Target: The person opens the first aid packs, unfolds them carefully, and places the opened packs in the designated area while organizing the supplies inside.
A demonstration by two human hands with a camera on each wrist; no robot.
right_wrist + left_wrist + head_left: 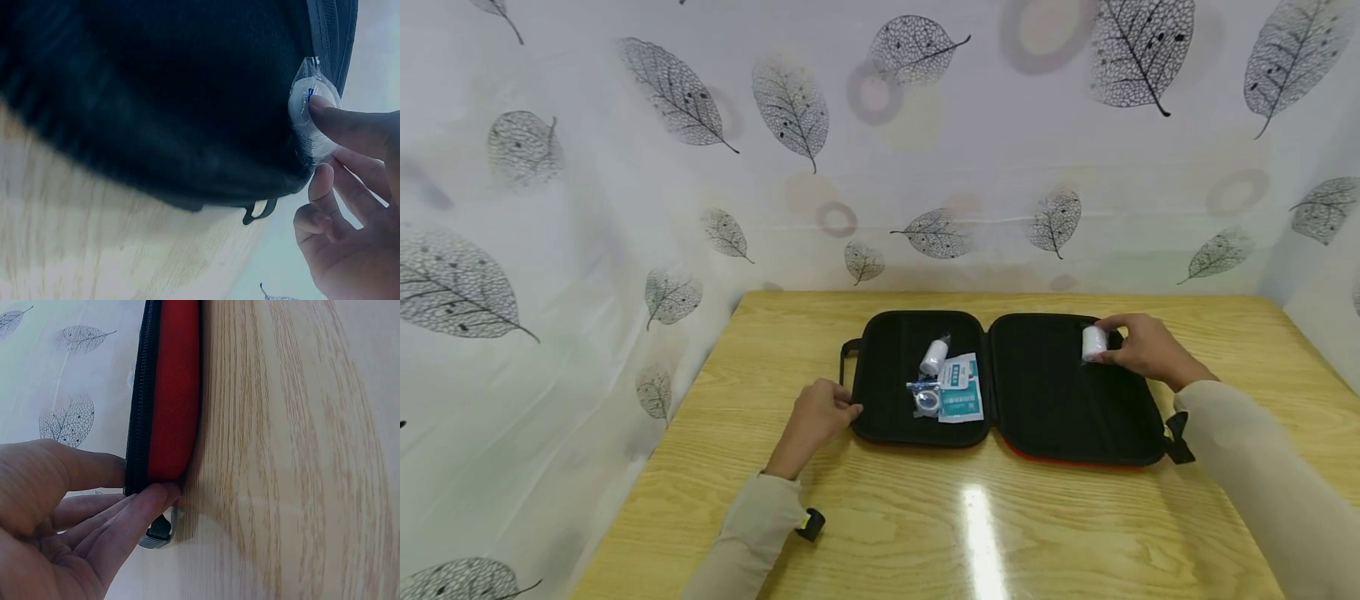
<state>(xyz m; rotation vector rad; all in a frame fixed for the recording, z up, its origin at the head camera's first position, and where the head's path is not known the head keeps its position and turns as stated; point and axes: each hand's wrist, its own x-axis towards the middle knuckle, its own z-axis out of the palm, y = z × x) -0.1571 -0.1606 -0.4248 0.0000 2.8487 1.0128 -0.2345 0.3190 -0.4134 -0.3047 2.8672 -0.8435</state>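
A zippered first-aid case lies unfolded on the table, with a black inside and a red outside [177,394]. At the far right corner of its right half [1067,400], my right hand [1146,346] pinches a white bandage roll [1093,342] in clear plastic between thumb and fingers. The right wrist view shows the thumb on the wrapped roll [312,134], close to the case wall. My left hand [820,414] holds the near left corner of the left half [883,367], thumb against the zipper edge and fingers around the corner in the left wrist view.
Inside the left half lie another wrapped white roll [934,357], green and white packets [962,400] and a bagged ring-shaped roll [927,402]. A carry handle [844,358] sticks out on the left. Leaf-print cloth [820,208] hangs behind the wooden table [895,517].
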